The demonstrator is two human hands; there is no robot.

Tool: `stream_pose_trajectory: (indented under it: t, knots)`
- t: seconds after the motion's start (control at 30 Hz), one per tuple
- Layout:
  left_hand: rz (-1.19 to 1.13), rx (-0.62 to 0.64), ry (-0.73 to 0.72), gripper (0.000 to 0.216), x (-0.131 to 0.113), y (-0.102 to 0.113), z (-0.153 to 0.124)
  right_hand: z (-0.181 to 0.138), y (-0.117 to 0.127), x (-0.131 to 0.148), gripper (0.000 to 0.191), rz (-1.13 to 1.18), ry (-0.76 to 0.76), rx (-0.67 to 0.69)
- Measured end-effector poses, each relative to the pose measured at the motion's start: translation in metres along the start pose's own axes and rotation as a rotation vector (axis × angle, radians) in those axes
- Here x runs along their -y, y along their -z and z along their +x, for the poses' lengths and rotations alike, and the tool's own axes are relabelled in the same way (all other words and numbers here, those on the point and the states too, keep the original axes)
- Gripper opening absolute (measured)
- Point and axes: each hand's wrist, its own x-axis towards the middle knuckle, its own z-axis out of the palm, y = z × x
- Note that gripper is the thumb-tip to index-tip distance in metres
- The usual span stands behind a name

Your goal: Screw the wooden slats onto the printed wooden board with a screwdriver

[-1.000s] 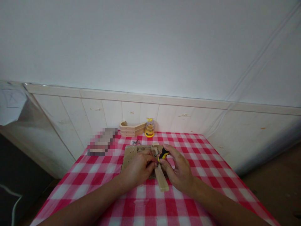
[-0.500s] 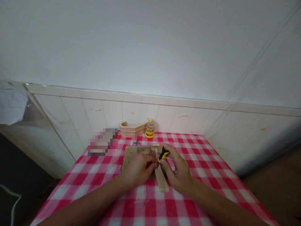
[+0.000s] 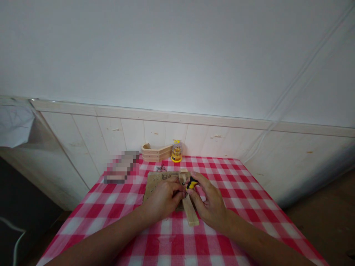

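Observation:
My right hand (image 3: 211, 201) is closed around the yellow-and-black handle of a small screwdriver (image 3: 192, 183), held tilted with its lower end toward the wood. My left hand (image 3: 165, 197) pinches close to that lower end, its fingertips against the wooden piece; what lies between them is hidden. The wooden piece (image 3: 190, 213) is a pale, narrow strip whose near end points toward me, and its middle is covered by my fingers. Beneath it lies a brown board (image 3: 154, 183) with dark printed lines.
Behind the board sit a few small dark metal bits (image 3: 161, 168). Farther back stand stacked curved wooden pieces (image 3: 156, 153) and a clear-and-yellow bit holder (image 3: 176, 152) by the wall. A blurred-out item (image 3: 122, 168) lies back left on the checked tablecloth (image 3: 166, 244).
The screwdriver handle has turned a little in my right fingers, showing more yellow, and sits slightly farther left. My left hand stays in place.

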Motion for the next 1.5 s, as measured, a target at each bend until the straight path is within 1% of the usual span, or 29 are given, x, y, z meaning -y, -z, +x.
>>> stream_pose_trajectory:
  t: [0.17, 0.43, 0.63, 0.77, 1.03, 1.27, 1.5]
  knots:
    - [-0.025, 0.003, -0.006, 0.02, 0.0024, -0.0011, -0.0001, 0.0015, 0.0004, 0.0008, 0.06, 0.011, 0.024, -0.003]
    - [-0.022, -0.004, -0.013, 0.02, -0.0027, 0.0018, 0.0005, 0.003, -0.0014, -0.0001, 0.059, 0.026, 0.042, -0.008]
    - [-0.035, -0.003, -0.01, 0.021, 0.0009, 0.0003, 0.0003, 0.008, 0.0035, 0.0059, 0.056, 0.0, 0.023, 0.022]
    - [-0.044, 0.003, -0.033, 0.022, 0.0026, -0.0001, 0.001, 0.008, 0.0063, 0.0088, 0.055, 0.014, 0.005, 0.033]
    - [-0.025, -0.007, -0.009, 0.022, -0.0001, -0.0002, 0.0006, 0.0045, 0.0049, 0.001, 0.055, -0.023, -0.027, 0.012]
    - [0.019, 0.004, -0.004, 0.021, 0.0001, 0.001, 0.0012, 0.0074, 0.0053, 0.0022, 0.062, -0.009, 0.009, 0.019]
    - [0.01, 0.001, -0.01, 0.022, 0.0002, 0.0009, 0.001, 0.0076, 0.0053, 0.0023, 0.06, -0.015, -0.016, 0.017]
